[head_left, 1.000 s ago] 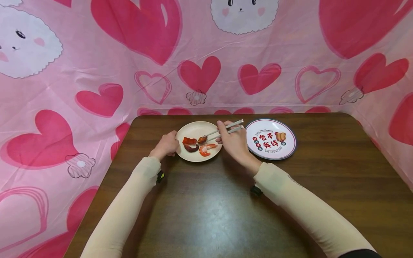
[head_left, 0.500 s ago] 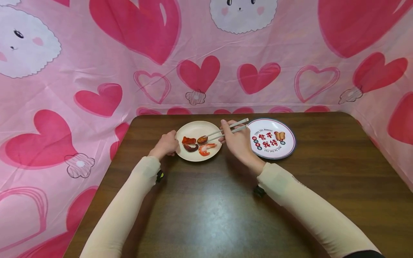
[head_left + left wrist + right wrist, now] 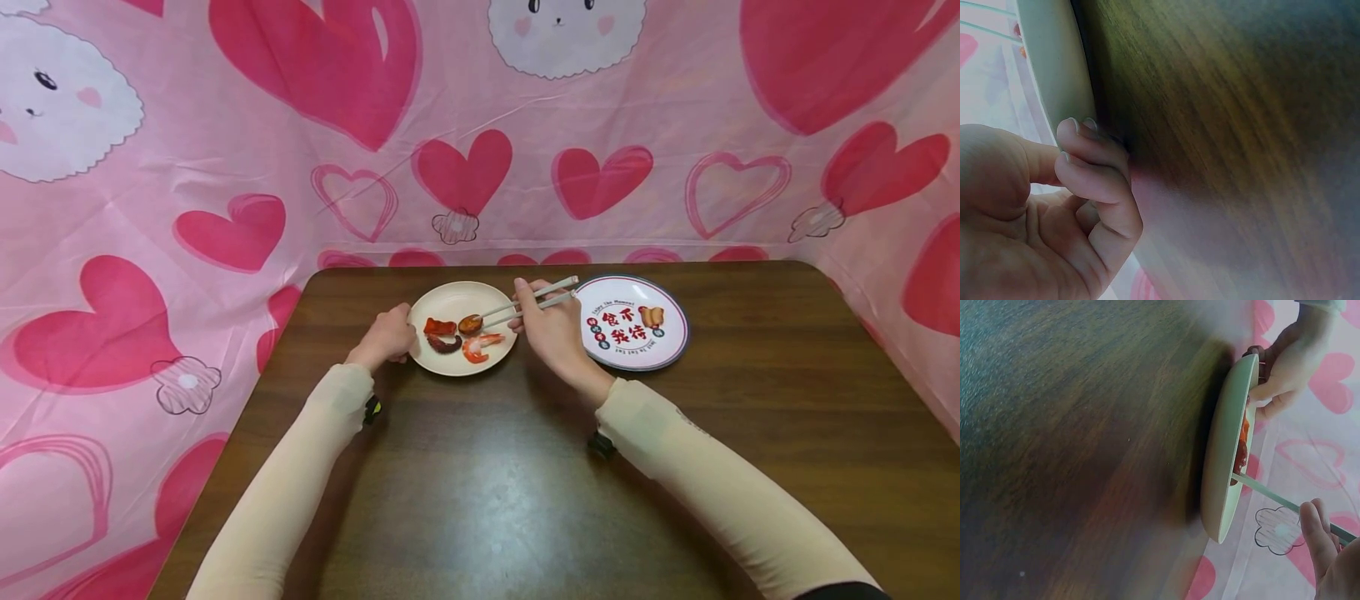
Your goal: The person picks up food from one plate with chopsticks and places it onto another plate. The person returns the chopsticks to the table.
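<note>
My left hand [image 3: 387, 335] grips the left rim of a round cream plate [image 3: 429, 361], its thumb at the edge and curled fingers against the outside wall in the left wrist view. In my right hand [image 3: 550, 331] is a pair of pale chopsticks [image 3: 534, 305], slanting down leftward over the plate. Their tips are right at a small brown-orange oval food piece [image 3: 470, 324], which looks like a mussel. Around it on the plate lie a red-orange chunk [image 3: 440, 327], a dark curled octopus tentacle [image 3: 446, 343] and an orange-and-white shrimp [image 3: 480, 347].
Just right of the right hand stands a white plate [image 3: 627, 358] with a blue rim and red lettering. A golden-brown piece [image 3: 652, 317] shows at its right side. Pink heart-patterned cloth [image 3: 600, 233] hangs behind the brown wooden table [image 3: 480, 483].
My right hand and the chopsticks shifted slightly right during the first half second, then stayed nearly still. The oval piece now shows a lighter orange face. My left hand has kept its place.
</note>
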A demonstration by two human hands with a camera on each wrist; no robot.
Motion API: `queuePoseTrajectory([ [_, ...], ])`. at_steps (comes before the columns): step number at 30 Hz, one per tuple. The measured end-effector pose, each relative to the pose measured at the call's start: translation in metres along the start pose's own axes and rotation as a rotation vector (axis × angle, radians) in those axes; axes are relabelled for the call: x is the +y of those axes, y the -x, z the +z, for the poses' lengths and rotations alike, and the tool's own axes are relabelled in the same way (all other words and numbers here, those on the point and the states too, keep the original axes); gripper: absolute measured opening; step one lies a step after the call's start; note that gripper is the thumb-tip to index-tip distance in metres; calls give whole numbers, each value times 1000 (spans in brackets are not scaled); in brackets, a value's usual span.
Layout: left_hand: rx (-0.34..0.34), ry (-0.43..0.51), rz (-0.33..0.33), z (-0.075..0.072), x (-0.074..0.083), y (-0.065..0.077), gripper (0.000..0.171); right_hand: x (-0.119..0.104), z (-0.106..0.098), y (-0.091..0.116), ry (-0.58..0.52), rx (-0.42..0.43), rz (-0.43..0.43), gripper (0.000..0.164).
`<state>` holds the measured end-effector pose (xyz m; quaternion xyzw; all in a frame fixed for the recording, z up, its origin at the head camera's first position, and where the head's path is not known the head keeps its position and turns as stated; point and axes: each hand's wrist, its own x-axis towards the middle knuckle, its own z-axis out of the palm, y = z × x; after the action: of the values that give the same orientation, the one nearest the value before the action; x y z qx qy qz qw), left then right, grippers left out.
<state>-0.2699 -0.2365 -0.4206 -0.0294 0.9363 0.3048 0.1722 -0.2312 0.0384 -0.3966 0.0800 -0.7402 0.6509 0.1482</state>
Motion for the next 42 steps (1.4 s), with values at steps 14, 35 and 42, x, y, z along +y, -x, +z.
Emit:
queuePoseTrajectory([
  [14, -2, -12, -1, 0, 0, 0, 31, 3, -4, 3, -34, -37, 21, 41],
  [35, 14, -44, -20, 2, 2, -1, 27, -1, -12, 6, -12, -63, 33, 40],
  [42, 8, -41, -20, 1, 2, 0, 30, -5, -16, 9, -37, -75, 34, 44],
])
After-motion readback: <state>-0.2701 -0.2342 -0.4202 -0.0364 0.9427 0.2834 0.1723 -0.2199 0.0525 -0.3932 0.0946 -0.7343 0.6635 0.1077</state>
